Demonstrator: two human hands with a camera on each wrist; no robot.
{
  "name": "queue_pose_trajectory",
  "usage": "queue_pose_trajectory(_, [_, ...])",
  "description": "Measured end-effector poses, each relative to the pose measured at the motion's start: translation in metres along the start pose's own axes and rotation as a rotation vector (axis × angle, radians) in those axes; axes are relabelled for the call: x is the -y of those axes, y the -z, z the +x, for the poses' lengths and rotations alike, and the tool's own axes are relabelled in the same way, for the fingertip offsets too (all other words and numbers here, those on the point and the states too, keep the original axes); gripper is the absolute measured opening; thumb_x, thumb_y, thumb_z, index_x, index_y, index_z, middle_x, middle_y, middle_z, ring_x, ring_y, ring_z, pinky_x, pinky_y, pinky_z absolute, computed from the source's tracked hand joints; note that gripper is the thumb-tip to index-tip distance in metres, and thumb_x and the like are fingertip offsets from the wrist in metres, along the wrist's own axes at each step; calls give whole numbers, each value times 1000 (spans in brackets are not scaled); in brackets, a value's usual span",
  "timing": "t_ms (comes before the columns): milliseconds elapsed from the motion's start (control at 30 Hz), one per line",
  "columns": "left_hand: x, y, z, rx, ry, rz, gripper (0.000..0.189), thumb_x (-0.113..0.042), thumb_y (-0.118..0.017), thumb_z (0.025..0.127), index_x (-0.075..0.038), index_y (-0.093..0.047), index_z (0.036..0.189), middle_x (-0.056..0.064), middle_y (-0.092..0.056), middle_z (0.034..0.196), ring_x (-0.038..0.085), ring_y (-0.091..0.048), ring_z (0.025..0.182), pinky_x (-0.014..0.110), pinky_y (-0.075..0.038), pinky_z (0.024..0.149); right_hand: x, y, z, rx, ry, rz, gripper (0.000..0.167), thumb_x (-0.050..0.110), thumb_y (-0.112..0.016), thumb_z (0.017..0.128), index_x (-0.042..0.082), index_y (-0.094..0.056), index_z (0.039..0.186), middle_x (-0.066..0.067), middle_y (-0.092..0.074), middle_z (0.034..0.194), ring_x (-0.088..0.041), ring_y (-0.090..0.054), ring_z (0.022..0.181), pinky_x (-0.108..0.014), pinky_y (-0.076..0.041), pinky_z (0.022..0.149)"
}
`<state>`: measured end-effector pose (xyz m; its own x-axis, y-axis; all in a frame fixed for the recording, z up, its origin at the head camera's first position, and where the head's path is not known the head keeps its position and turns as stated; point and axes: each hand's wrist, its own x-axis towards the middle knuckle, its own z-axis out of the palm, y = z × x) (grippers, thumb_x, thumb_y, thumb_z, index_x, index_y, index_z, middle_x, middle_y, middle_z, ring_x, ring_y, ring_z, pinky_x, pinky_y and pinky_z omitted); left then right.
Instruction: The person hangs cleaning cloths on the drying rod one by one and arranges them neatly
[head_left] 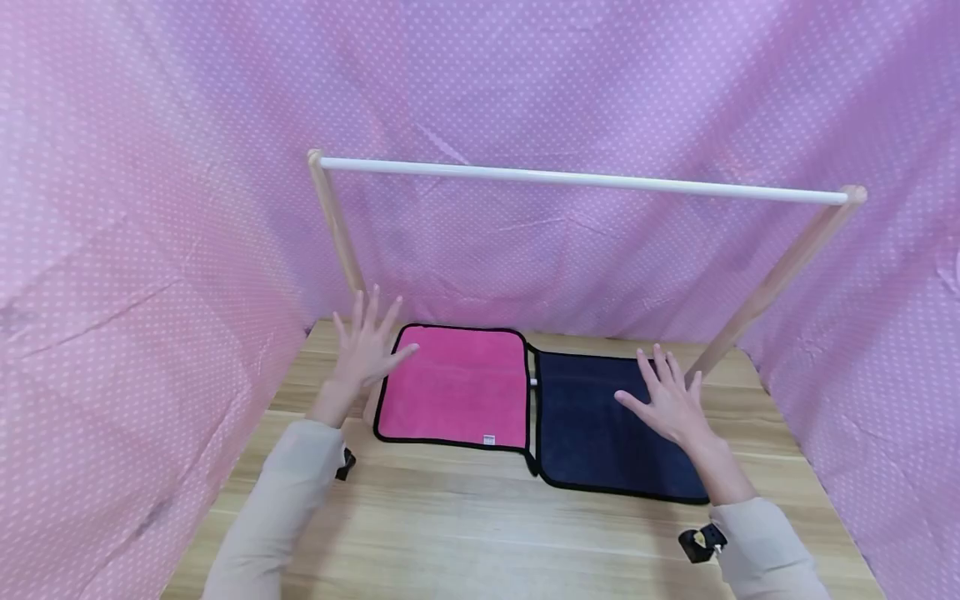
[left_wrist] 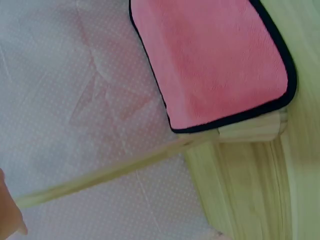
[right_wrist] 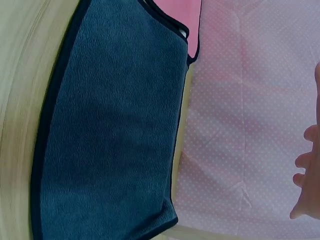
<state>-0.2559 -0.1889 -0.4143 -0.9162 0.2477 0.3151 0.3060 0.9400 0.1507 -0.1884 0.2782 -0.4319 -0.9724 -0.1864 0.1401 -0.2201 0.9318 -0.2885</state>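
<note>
My left hand [head_left: 365,348] is held with fingers spread above the left edge of a pink cloth [head_left: 457,387] with black edging. Spread in the same way, my right hand [head_left: 672,408] is over the right part of a dark blue cloth [head_left: 596,425], also edged in black. Neither hand holds anything. The two cloths lie flat side by side with a narrow gap between them, where a bit of white rod [head_left: 534,382] shows. In the right wrist view, a near corner of the blue cloth [right_wrist: 110,125] is slightly folded.
A rack stands over the cloths: a white bar [head_left: 577,178] between a left wooden post [head_left: 337,221] and a right wooden post [head_left: 780,275]. Its wooden foot [left_wrist: 252,128] juts from under the pink cloth. A pink dotted curtain [head_left: 480,83] encloses the wooden table [head_left: 450,533].
</note>
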Motion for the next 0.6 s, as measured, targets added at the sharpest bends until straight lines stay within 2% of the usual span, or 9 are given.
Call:
queue_pose_trajectory(233, [14,12,8,-203,-37,-135,78,-52,-51,84,-17,-18,145,20,8,151,40,4,137,73,-2,99,5,-10,3,26,-1,91,83,52,-50,87,2,-18,145,-27,-9,148,-45,-6,134,-74,3,96])
queue_pose_trajectory(433, [26,18,16,-349,-73,-233,77,-54,-47,87,-15,-16,145,24,3,149,48,-8,133,70,-13,100,9,-25,6,67,50,263,80,43,-53,89,3,-12,146,-25,-6,149,-41,-2,136,-72,3,98])
queue_pose_trajectory(533, [32,21,22,-414,-125,-233,77,-56,-41,89,-13,-12,144,29,-2,146,51,-14,129,69,-21,99,12,-33,8,68,78,338,78,37,-54,89,2,-12,145,-25,-8,149,-42,-5,135,-72,0,99])
queue_pose_trajectory(600, [36,22,26,-471,-182,-229,77,-54,-41,89,-11,-9,144,33,-6,144,52,-17,128,68,-24,99,15,-39,10,65,104,387,77,34,-54,90,0,-13,145,-25,-9,149,-43,-6,135,-71,-3,99])
